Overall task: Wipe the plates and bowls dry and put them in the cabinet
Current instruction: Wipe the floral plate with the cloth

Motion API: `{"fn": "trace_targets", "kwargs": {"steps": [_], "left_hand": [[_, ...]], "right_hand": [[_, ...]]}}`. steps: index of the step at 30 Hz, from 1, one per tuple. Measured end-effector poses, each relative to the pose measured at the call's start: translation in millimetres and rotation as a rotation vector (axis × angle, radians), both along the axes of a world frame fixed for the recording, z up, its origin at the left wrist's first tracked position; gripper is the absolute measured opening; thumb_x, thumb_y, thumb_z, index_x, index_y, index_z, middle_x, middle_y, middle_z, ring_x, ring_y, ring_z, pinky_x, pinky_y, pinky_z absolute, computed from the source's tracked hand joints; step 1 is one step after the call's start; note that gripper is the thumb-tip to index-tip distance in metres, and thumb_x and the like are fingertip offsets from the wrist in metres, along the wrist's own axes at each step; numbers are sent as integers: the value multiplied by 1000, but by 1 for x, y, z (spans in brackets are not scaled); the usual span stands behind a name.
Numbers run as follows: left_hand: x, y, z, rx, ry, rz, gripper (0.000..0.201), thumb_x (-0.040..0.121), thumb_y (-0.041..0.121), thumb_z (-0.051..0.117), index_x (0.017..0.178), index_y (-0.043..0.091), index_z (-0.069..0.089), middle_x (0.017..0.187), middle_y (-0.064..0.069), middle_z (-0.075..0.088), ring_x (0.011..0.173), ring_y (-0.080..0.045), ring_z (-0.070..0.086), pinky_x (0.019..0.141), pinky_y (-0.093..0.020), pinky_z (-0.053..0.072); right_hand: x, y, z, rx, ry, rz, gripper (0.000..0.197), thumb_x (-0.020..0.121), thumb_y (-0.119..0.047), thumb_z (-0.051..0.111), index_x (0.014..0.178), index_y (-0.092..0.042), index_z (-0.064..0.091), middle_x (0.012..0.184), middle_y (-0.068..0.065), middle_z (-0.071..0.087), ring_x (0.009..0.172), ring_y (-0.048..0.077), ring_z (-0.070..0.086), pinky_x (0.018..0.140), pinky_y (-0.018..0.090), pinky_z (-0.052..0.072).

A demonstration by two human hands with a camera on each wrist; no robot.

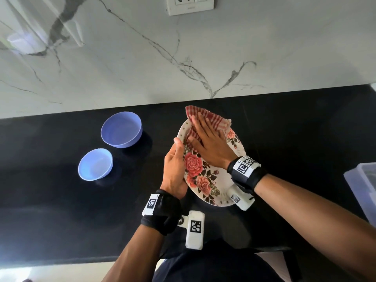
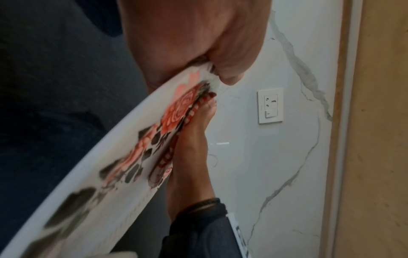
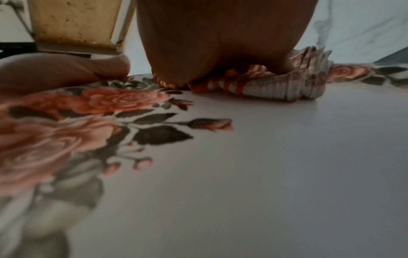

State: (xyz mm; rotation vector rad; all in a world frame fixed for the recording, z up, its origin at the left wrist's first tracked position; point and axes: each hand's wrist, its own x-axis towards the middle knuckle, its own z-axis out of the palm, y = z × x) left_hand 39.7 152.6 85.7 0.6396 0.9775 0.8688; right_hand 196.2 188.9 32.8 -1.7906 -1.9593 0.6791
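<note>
A white plate [image 1: 205,180] printed with red roses is held tilted above the black counter [image 1: 61,210]. My left hand [image 1: 175,167] grips its left rim, thumb on the face [image 2: 229,76]. My right hand [image 1: 207,139] lies flat with straight fingers on a red-and-white checked cloth [image 1: 211,117], pressing it against the plate's upper part. The wrist views show the plate [image 2: 110,174] [image 3: 264,174], the cloth [image 3: 276,85] [image 2: 194,108] and my right hand [image 2: 192,157] on it. Two blue bowls stand on the counter to the left, a larger one [image 1: 121,129] and a smaller one [image 1: 95,164].
A marble wall [image 1: 183,58] with a white socket plate [image 1: 190,5] rises behind the counter. A translucent plastic box [image 1: 364,186] sits at the right edge. The counter's front edge [image 1: 81,259] runs just before my body.
</note>
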Motion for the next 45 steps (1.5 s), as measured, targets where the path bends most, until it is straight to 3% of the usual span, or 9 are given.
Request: {"fn": "trace_targets", "kwargs": {"steps": [8,13,17,23,27,30,33,41,45], "left_hand": [[-5,-3,-3,18,-8,-9,53,111,47,34,135,8,62,126,-21,73,118,-39,70,106,-61,52],[-2,0,1,61,-6,-25,60,108,53,31,141,12,59,134,-15,70,125,-32,67,113,-57,48],[-4,10,3,27,-56,-62,84,95,80,17,137,24,65,139,-11,68,131,-27,64,119,-49,41],[-11,11,-8,-107,-322,66,119,80,98,15,151,10,51,148,-23,58,137,-42,56,122,-56,34],[-12,9,-13,-79,-394,44,118,77,100,18,156,16,45,153,-24,52,141,-47,50,122,-64,30],[-6,7,-9,-44,-367,38,117,80,98,12,156,15,46,150,-21,57,138,-42,55,123,-59,32],[-1,5,-3,-42,-340,13,119,81,98,12,154,10,47,149,-20,58,137,-38,57,124,-53,32],[-11,5,-3,-66,-251,39,100,92,87,17,152,13,49,147,-21,59,135,-40,58,116,-54,43],[-11,-1,-2,-72,-220,-49,61,111,52,35,155,10,43,152,-25,52,139,-44,53,111,-59,48]], "right_hand": [[23,2,-18,-134,43,-144,69,95,-76,7,144,-46,-32,165,-12,-27,153,15,-20,124,60,1],[0,-9,3,-5,19,95,63,108,-53,14,159,-31,-15,167,-7,-21,153,10,-19,127,50,-1],[-23,-38,8,67,2,284,60,109,-47,14,160,-28,-10,169,-6,-14,154,9,-18,127,48,-4],[-26,-79,11,42,343,334,49,110,-33,36,157,-35,24,167,-12,21,155,4,8,128,48,7],[-17,-84,18,122,424,274,52,102,-31,58,151,-19,44,158,-7,41,148,4,32,122,38,29],[-24,-71,16,172,279,215,72,102,-38,56,161,-16,20,170,-2,15,156,9,13,127,44,18],[-35,-67,15,119,143,236,66,110,-41,33,163,-24,-3,170,-6,-8,156,8,-11,127,52,2],[-27,-94,1,123,50,471,63,108,-42,25,163,-19,2,170,1,-12,157,20,-13,126,56,-3],[-6,-111,-16,84,-98,568,62,107,-52,15,158,-33,-13,167,-9,-24,155,15,-19,125,46,-11]]}}
